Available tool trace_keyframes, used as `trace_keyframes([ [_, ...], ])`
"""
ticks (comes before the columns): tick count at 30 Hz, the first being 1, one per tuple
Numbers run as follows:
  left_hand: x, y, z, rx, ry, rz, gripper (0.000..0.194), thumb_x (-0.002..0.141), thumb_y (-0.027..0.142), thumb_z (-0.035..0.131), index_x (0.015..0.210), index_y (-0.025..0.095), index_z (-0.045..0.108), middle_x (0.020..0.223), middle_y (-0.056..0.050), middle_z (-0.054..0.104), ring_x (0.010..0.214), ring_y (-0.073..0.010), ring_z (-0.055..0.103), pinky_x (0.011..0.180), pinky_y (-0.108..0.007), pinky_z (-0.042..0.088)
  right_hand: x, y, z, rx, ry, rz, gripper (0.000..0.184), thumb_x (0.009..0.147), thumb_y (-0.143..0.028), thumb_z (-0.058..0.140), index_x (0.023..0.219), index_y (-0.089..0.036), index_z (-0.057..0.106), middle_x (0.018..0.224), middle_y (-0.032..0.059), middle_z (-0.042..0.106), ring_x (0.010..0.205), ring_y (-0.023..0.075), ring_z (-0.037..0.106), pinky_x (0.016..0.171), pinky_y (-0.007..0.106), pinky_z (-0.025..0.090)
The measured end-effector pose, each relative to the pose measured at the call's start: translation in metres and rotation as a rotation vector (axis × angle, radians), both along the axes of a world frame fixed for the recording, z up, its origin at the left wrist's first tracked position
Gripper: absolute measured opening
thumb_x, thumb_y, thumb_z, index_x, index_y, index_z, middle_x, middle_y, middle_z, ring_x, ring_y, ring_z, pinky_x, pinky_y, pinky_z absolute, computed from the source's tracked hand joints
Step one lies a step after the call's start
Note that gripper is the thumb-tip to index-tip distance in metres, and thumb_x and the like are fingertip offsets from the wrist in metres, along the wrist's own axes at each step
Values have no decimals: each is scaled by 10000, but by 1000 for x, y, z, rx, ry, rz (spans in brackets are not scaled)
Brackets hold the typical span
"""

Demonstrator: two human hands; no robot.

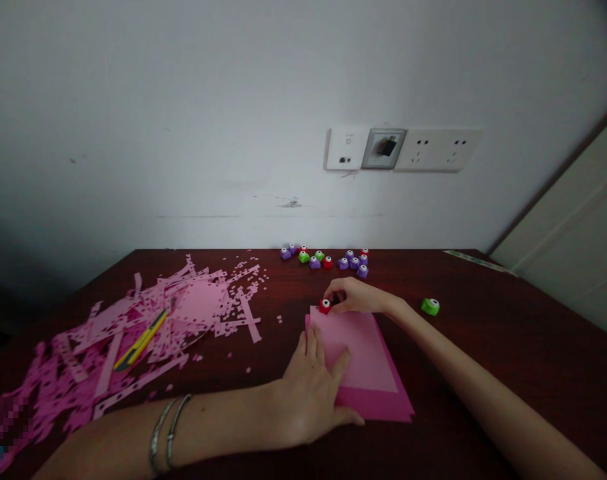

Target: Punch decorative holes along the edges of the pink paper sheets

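Two sheets of pink paper, a light one [366,357] on top of a darker one [376,405], lie on the dark wooden table. My left hand [316,390] rests flat on their left side with the fingers spread. At the far left corner of the light sheet sits a small red craft punch [324,306]. The fingers of my right hand [350,297] are curled around its right side and grip it. Part of the punch and the fingertips are hidden. A green craft punch [430,307] stands apart to the right.
Several purple, green and red punches [314,262] stand along the table's back edge by the wall. Cut pink strips and scraps [178,320] cover the left side, with a yellow utility knife [142,339] on them. Wall sockets [438,150] are above.
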State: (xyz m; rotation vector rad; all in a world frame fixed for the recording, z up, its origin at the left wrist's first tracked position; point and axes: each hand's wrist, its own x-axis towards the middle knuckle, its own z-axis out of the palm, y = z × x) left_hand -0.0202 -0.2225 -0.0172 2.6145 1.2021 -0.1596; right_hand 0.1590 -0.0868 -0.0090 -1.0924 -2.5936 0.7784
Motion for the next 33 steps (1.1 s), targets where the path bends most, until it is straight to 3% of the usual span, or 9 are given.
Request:
trace_keyframes([
  [5, -1, 1, -5, 33, -22, -13, 895, 716, 739, 352, 1384, 146, 286, 1430, -248, 180, 1315, -426, 94, 1014, -577, 144, 0, 0, 0, -10, -2, 4, 281, 698, -288, 655, 950, -166, 683, 874, 49, 631, 686, 132, 521, 596, 233, 388],
  [9, 1, 1, -3, 63, -19, 9, 872, 727, 730, 347, 1387, 163, 283, 1419, -233, 243, 1313, -424, 121, 1011, -577, 144, 5, 0, 6, -122, 70, -23, 371, 686, -338, 669, 1009, -158, 646, 893, 48, 642, 696, 126, 530, 589, 225, 408],
  [13, 2, 6, 23, 281, -26, 42, 723, 782, 622, 422, 1304, 123, 413, 1293, -231, 426, 1225, -402, 315, 947, -532, 282, 16, 0, 16, -279, 159, -174, 410, 719, -503, 600, 913, -144, 637, 769, 36, 634, 547, 92, 490, 420, 192, 350],
  [16, -7, 27, 51, 419, -83, 85, 401, 887, 392, 359, 1063, 100, 571, 1032, -170, 559, 1009, -297, 487, 784, -401, 406, 19, -1, 19, -342, 190, -266, 454, 730, -579, 547, 713, -131, 617, 625, 21, 590, 436, 61, 424, 348, 179, 285],
  [18, -15, 51, 63, 445, -194, 158, 361, 906, 307, 307, 923, 101, 603, 920, -136, 579, 887, -227, 522, 696, -317, 408, 17, -2, 17, -425, 183, -277, 493, 725, -609, 533, 626, -130, 589, 560, 14, 564, 398, 48, 396, 328, 175, 252],
  [21, -26, 93, 63, 148, -339, 169, 366, 875, 340, 377, 680, 129, 605, 656, -67, 582, 616, -136, 523, 575, -252, 375, 10, -4, 11, -537, 108, -250, 551, 704, -658, 519, 583, -125, 587, 496, 7, 533, 371, 45, 388, 312, 173, 217],
  [25, -29, 134, 46, -356, -409, 188, 400, 857, 414, 402, 619, 144, 577, 529, -18, 548, 409, -74, 433, 435, -213, 311, 0, -4, 4, -562, 37, -249, 585, 668, -691, 527, 543, -122, 584, 436, -3, 498, 348, 48, 385, 309, 180, 208],
  [29, -23, 147, 36, -547, -402, 249, 461, 786, 559, 472, 613, 148, 592, 512, -9, 527, 375, -60, 379, 376, -201, 235, -5, -3, 4, -583, 16, -287, 537, 653, -649, 581, 550, -123, 585, 445, -9, 507, 350, 47, 386, 315, 184, 212],
  [33, -15, 154, 30, -706, -372, 187, 511, 677, 646, 553, 612, 143, 620, 531, -22, 545, 378, -53, 343, 359, -197, 188, -9, -4, 7, -654, 11, -290, 470, 682, -584, 599, 599, -121, 601, 467, -22, 521, 343, 32, 362, 318, 178, 210],
])
